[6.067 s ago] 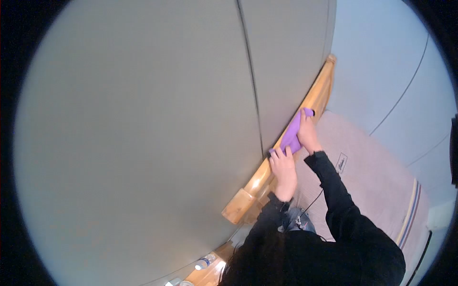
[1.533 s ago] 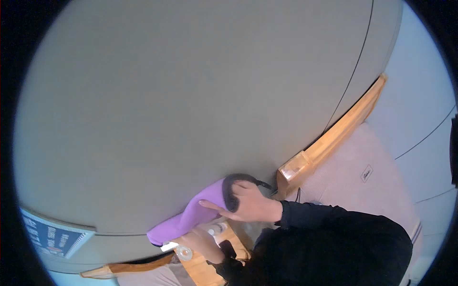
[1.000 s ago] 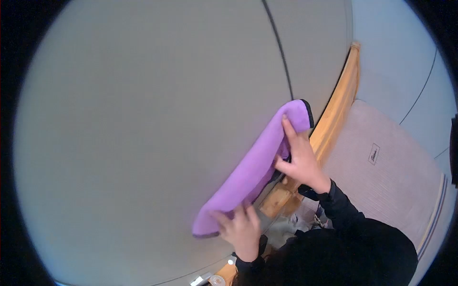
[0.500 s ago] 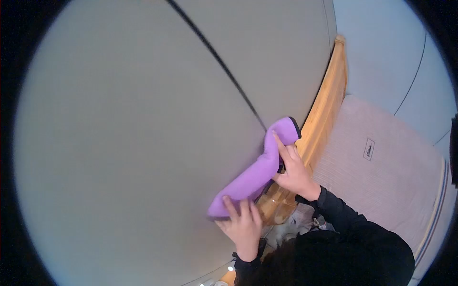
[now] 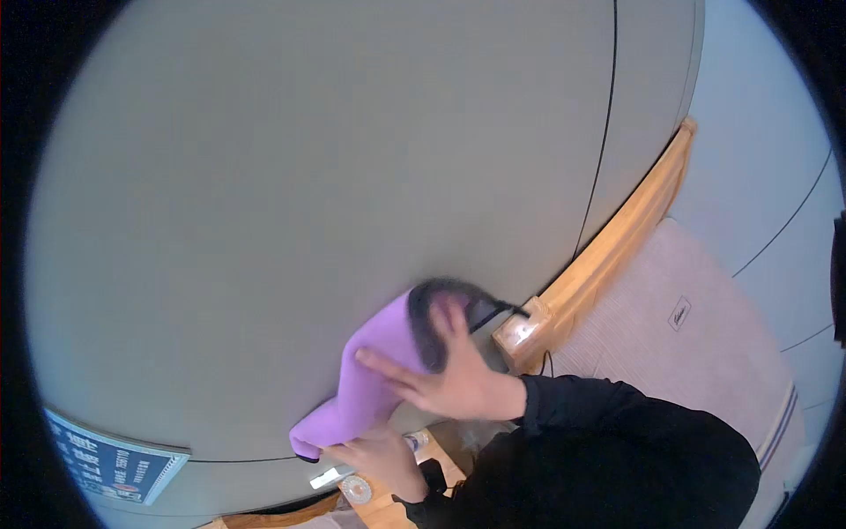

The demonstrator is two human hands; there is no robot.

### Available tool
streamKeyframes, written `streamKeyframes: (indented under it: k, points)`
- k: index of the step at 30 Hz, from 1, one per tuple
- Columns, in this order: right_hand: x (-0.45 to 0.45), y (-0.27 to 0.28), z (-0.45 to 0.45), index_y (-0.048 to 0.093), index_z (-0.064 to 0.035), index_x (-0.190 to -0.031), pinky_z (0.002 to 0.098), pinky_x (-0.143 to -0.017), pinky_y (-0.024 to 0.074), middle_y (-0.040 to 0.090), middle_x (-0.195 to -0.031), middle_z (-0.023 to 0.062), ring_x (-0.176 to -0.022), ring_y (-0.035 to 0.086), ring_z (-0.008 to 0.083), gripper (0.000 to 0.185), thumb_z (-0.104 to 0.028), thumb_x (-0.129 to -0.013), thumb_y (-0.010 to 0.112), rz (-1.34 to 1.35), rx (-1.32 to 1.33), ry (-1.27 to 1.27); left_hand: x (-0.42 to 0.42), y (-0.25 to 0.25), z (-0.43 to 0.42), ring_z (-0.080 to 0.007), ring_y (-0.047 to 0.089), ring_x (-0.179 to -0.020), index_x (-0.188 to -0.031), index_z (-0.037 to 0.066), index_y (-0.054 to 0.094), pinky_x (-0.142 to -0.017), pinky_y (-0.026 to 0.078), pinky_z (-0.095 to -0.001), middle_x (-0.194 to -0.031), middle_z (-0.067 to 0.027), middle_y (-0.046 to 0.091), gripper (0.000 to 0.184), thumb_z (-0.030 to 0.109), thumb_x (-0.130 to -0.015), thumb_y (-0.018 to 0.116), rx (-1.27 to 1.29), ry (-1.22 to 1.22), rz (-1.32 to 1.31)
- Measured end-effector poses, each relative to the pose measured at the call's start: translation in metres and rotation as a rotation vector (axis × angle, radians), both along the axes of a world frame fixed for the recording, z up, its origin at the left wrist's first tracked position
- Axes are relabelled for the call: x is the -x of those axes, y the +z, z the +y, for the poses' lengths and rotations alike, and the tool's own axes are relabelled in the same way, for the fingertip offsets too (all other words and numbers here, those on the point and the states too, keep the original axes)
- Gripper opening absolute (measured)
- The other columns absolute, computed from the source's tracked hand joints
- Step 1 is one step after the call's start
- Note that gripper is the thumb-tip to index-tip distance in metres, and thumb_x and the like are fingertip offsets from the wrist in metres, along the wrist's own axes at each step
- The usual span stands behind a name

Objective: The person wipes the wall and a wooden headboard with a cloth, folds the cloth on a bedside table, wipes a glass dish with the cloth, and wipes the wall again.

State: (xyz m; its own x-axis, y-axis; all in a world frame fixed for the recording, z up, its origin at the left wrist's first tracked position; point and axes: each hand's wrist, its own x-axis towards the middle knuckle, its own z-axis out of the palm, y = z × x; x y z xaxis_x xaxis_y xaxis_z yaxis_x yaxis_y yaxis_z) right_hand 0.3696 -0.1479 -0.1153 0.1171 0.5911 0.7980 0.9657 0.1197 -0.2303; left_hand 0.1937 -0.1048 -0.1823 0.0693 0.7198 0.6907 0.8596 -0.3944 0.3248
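From my remote station I see both hands at the purple cloth (image 5: 374, 348), which is held up in front of the grey wall (image 5: 282, 194), beyond the far edge of the wooden surface (image 5: 384, 505). Its lower end lies, in my view, just beyond the far left corner of that surface; its upper end bears a dark border (image 5: 426, 339), and a narrow dark strip runs from there toward the end block of the wooden headboard (image 5: 634, 216). I cannot tell whether strip and block touch.

Right hand (image 5: 454, 375): fingers spread wide and blurred, laid over the border, with the thumb along the purple face. Left hand (image 5: 379, 457): at the lower end, its fingers partly hidden by the cloth; I cannot tell how far they are closed.

On the surface I make out a round clear container (image 5: 356, 489) and a white object (image 5: 330, 478) at the far left corner, and a bottle (image 5: 414, 439) at the far right corner. The mattress (image 5: 639, 326) adjoins the headboard; a blue poster (image 5: 115, 460) hangs on the wall, lower left in my view.
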Motion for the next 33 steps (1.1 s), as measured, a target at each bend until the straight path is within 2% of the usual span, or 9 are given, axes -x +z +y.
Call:
streamKeyframes:
  k: [8,14,18,21,24,26,27,32,33]
  points:
    - [0.065,-0.049,0.027,0.046,-0.0331,-0.141,0.0500,-0.097,0.0382,0.057,-0.120,0.0097,-0.114,0.050,0.0301,0.059,-0.029,-0.084,0.057,-0.080,0.031,0.083,0.070,-0.034,0.005,-0.0535,0.019,-0.136,-0.142,-0.007,0.026,-0.110,0.021,-0.0572,-0.147,-0.0376,0.018,0.064,0.028,-0.095,0.052,0.123,0.009,-0.091]
    - [0.025,-0.049,0.017,0.050,-0.0267,-0.137,0.0558,-0.103,0.0315,0.058,-0.116,0.0190,-0.112,0.049,0.0436,0.065,-0.045,-0.078,0.069,0.127,-0.041,-0.050,0.023,-0.005,0.015,-0.0546,0.013,-0.138,-0.143,-0.006,0.027,-0.112,0.018,-0.0550,-0.148,-0.0394,0.009,0.067,0.022,-0.089,0.056,-0.049,-0.142,-0.049]
    - [-0.030,-0.052,-0.003,0.038,-0.0157,-0.143,0.0578,-0.104,0.0284,0.057,-0.118,0.0206,-0.116,0.048,0.0427,0.088,-0.047,-0.071,0.077,0.266,-0.102,-0.084,-0.029,-0.007,0.012,-0.0593,0.011,-0.136,-0.144,0.003,0.030,-0.107,0.017,-0.0662,-0.148,-0.0408,0.004,0.073,0.022,-0.082,0.062,-0.094,-0.189,0.079]
    - [-0.075,-0.056,-0.024,0.025,-0.0101,-0.148,0.0546,-0.105,0.0302,0.049,-0.128,0.0239,-0.120,0.044,0.0430,0.103,-0.046,-0.068,0.080,0.305,-0.039,-0.268,-0.074,-0.002,0.001,-0.0625,0.017,-0.132,-0.138,0.009,0.042,-0.101,0.022,-0.0704,-0.147,-0.0419,0.004,0.065,0.026,-0.079,0.065,-0.037,-0.310,0.188]
    - [-0.122,-0.070,-0.044,0.024,-0.0057,-0.147,0.0518,-0.103,0.0324,0.045,-0.131,0.0259,-0.122,0.041,0.0444,0.106,-0.045,-0.067,0.081,0.438,-0.012,-0.389,-0.126,0.003,-0.016,-0.0593,0.039,-0.121,-0.130,0.015,0.053,-0.095,0.033,-0.0663,-0.147,-0.0405,0.013,0.054,0.028,-0.080,0.066,-0.013,-0.383,0.347]
    - [-0.147,-0.088,-0.052,0.018,-0.0040,-0.149,0.0499,-0.102,0.0345,0.044,-0.132,0.0274,-0.122,0.041,0.0456,0.111,-0.045,-0.067,0.082,0.531,0.028,-0.422,-0.147,-0.005,-0.023,-0.0558,0.050,-0.113,-0.129,0.017,0.055,-0.091,0.037,-0.0637,-0.147,-0.0391,0.018,0.052,0.030,-0.080,0.067,0.046,-0.440,0.443]
    - [-0.160,-0.098,-0.058,0.017,-0.0041,-0.149,0.0497,-0.101,0.0347,0.043,-0.133,0.0276,-0.122,0.041,0.0455,0.112,-0.045,-0.067,0.081,0.608,0.066,-0.438,-0.163,-0.009,-0.026,-0.0472,0.059,-0.103,-0.129,0.021,0.056,-0.087,0.041,-0.0601,-0.148,-0.0329,0.024,0.049,0.030,-0.082,0.065,-0.050,-0.463,0.481]
    - [-0.189,-0.132,-0.076,0.010,-0.0037,-0.151,0.0477,-0.103,0.0347,0.044,-0.132,0.0268,-0.122,0.042,0.0445,0.111,-0.036,-0.071,0.080,0.842,0.102,-0.409,-0.206,-0.007,-0.036,-0.0396,0.064,-0.096,-0.126,0.020,0.057,-0.092,0.039,-0.0560,-0.151,-0.0244,0.028,0.042,0.028,-0.085,0.063,-0.089,-0.658,0.591]
    - [-0.178,-0.088,-0.058,0.011,-0.0038,-0.151,0.0474,-0.103,0.0344,0.045,-0.132,0.0266,-0.123,0.042,0.0444,0.109,-0.034,-0.072,0.080,0.812,0.036,-0.435,-0.197,0.037,-0.015,-0.0397,0.064,-0.095,-0.126,0.019,0.057,-0.092,0.039,-0.0556,-0.150,-0.0247,0.029,0.043,0.029,-0.085,0.063,-0.101,-0.685,0.575]
